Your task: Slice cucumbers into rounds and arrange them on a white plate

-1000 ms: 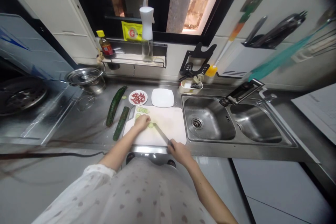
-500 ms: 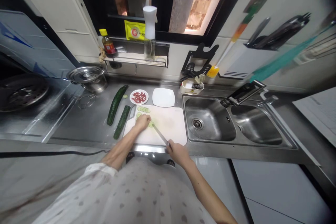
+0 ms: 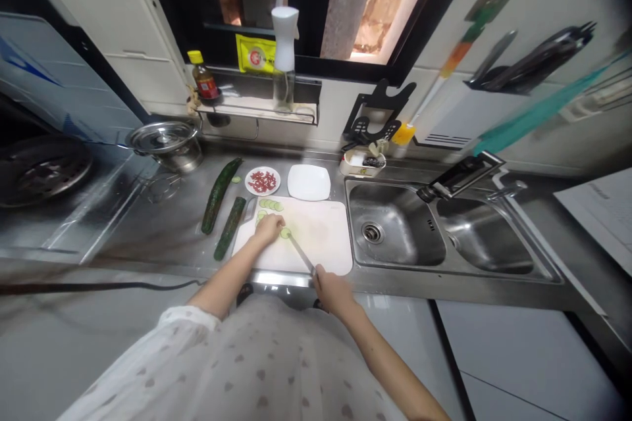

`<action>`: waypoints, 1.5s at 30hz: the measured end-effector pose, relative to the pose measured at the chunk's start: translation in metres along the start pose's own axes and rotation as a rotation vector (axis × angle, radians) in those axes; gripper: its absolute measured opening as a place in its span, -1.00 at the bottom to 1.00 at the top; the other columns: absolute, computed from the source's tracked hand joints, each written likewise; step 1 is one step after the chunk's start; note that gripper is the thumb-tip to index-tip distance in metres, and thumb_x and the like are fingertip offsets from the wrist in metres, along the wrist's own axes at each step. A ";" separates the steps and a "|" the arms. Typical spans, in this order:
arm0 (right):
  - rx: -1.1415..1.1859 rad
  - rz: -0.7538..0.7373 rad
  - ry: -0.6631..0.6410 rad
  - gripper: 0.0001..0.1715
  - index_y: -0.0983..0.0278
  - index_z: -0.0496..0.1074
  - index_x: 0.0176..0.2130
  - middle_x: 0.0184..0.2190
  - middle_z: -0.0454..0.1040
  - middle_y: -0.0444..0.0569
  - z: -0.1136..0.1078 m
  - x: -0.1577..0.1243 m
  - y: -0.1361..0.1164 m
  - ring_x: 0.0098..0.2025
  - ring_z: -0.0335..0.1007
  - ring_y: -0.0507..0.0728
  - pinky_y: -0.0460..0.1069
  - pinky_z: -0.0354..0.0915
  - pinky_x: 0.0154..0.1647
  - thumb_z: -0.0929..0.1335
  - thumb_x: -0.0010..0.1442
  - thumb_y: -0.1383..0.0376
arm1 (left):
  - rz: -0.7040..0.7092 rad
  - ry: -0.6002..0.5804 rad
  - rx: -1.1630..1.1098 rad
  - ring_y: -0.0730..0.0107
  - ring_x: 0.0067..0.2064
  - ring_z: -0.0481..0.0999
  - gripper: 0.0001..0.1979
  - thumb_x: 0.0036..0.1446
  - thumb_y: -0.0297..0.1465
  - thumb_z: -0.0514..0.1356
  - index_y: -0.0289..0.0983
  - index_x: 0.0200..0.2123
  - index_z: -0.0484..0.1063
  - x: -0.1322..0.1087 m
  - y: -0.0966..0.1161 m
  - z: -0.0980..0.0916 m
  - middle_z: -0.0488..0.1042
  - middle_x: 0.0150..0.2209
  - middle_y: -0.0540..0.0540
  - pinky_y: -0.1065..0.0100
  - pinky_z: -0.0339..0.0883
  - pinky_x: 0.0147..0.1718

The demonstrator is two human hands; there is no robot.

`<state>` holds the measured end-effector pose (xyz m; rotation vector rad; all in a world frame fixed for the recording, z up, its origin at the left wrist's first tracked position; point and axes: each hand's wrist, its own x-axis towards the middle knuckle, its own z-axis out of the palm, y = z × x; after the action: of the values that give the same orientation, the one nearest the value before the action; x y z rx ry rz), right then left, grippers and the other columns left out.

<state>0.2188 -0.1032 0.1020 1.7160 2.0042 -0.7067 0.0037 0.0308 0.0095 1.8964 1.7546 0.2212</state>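
Gripping the knife (image 3: 301, 254), right hand (image 3: 332, 289) reaches forward; left hand (image 3: 269, 229) curls fingers onto cucumber (image 3: 285, 233).

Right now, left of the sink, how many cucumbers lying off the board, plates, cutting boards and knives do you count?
Cucumbers: 2
Plates: 2
Cutting board: 1
Knife: 1
Total: 6

Right hand (image 3: 332, 289) gripping knife (image 3: 300, 253), left hand (image 3: 268, 229) pinning cucumber piece (image 3: 285, 233) on white cutting board (image 3: 320, 233)
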 end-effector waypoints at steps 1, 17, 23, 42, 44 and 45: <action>0.010 0.000 -0.010 -0.70 0.24 0.24 0.00 -0.19 0.52 0.16 0.000 0.000 -0.001 -0.15 0.48 0.26 0.02 0.21 -0.26 0.10 0.36 0.26 | -0.002 0.000 -0.001 0.27 -0.08 0.45 -0.81 0.12 -0.49 0.12 -0.27 -0.24 0.52 0.000 0.000 0.001 0.53 -0.14 -0.15 0.36 0.26 -0.09; 0.039 -0.084 0.015 -0.73 0.25 0.21 -0.02 -0.20 0.52 0.11 0.006 0.020 0.005 -0.16 0.46 0.19 -0.03 0.14 -0.33 0.11 0.34 0.26 | -0.030 0.000 -0.020 0.27 -0.08 0.47 -0.79 0.10 -0.49 0.11 -0.25 -0.25 0.53 0.002 0.002 0.000 0.55 -0.15 -0.14 0.35 0.28 -0.09; 0.028 -0.113 0.036 -0.72 0.25 0.20 0.00 -0.19 0.51 0.10 0.007 0.026 0.006 -0.17 0.45 0.19 -0.03 0.15 -0.33 0.10 0.34 0.25 | -0.070 -0.011 -0.022 0.28 -0.09 0.48 -0.80 0.10 -0.48 0.13 -0.23 -0.25 0.53 0.004 0.003 0.001 0.55 -0.17 -0.14 0.37 0.27 -0.11; 0.046 -0.067 -0.021 -0.77 0.25 0.24 -0.05 -0.18 0.51 0.11 -0.002 0.001 0.012 -0.17 0.45 0.20 -0.04 0.09 -0.35 0.14 0.33 0.27 | -0.086 -0.015 0.013 0.29 -0.13 0.49 -0.79 0.05 -0.48 0.18 -0.25 -0.22 0.53 0.007 0.001 0.003 0.56 -0.18 -0.14 0.39 0.28 -0.17; 0.046 -0.069 -0.019 -0.78 0.24 0.24 -0.06 -0.17 0.51 0.11 -0.002 0.000 0.012 -0.16 0.45 0.20 -0.04 0.08 -0.36 0.15 0.33 0.27 | -0.087 -0.013 0.011 0.28 -0.12 0.49 -0.79 0.06 -0.48 0.18 -0.25 -0.22 0.53 0.008 0.001 0.004 0.56 -0.18 -0.14 0.38 0.28 -0.16; 0.045 -0.076 -0.014 -0.78 0.25 0.24 -0.06 -0.17 0.51 0.10 -0.002 0.002 0.011 -0.15 0.45 0.19 -0.04 0.08 -0.36 0.14 0.33 0.27 | -0.087 -0.012 0.010 0.28 -0.13 0.49 -0.79 0.06 -0.49 0.17 -0.25 -0.22 0.53 0.008 0.001 0.004 0.57 -0.18 -0.14 0.38 0.28 -0.16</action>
<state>0.2296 -0.0996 0.1009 1.6633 2.0679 -0.7928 0.0073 0.0372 0.0050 1.8199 1.8281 0.1684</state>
